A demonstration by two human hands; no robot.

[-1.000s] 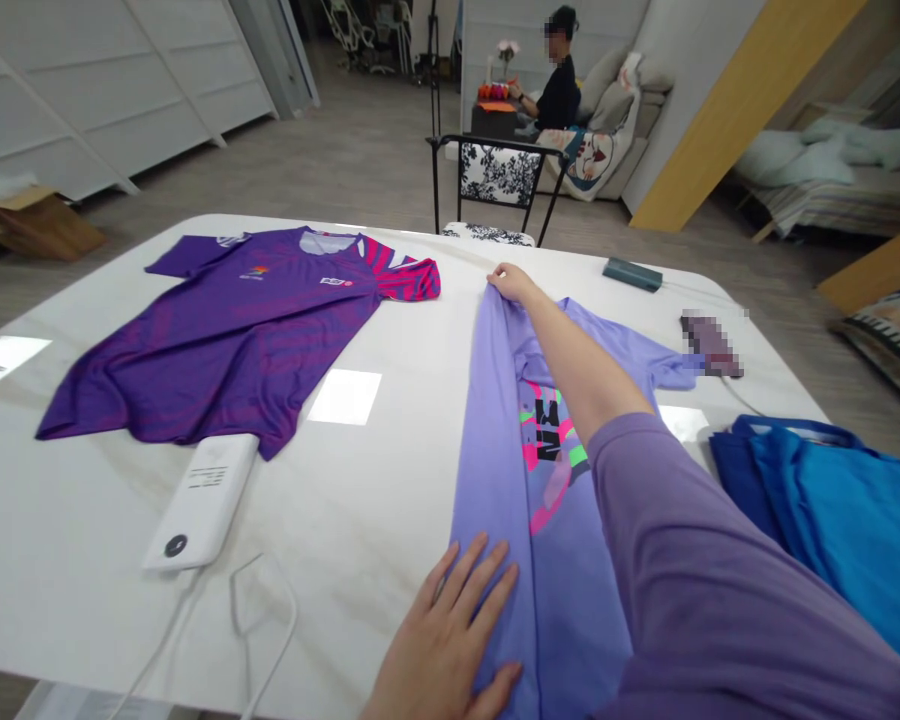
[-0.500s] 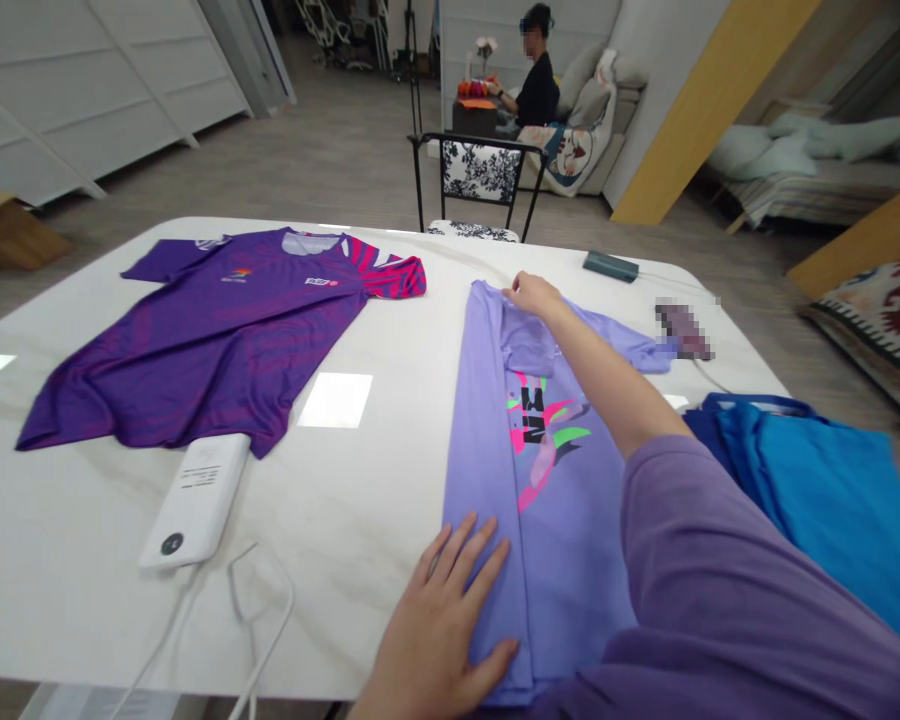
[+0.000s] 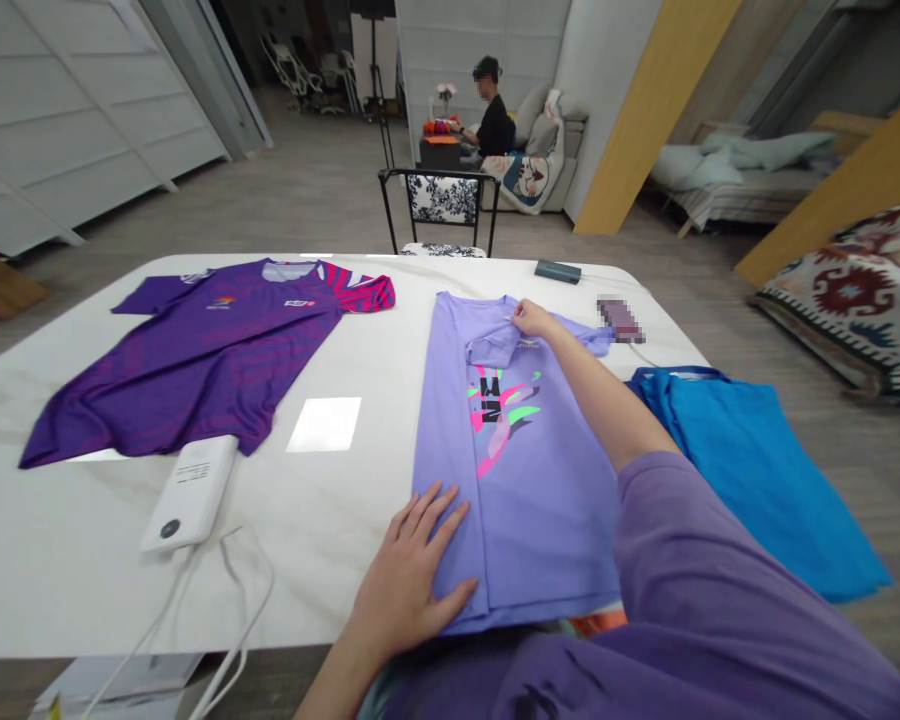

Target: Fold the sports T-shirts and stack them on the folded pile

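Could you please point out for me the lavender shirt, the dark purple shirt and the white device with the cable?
Lavender shirt [image 3: 532,500]: head view, on its front, below the print.
Dark purple shirt [image 3: 187,365]: head view, middle of its front.
White device [image 3: 188,497]: head view, middle of its upper face.

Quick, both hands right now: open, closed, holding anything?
Left hand: open, palm down on the lavender T-shirt.
Right hand: closed near the collar; whether it pinches fabric cannot be told.
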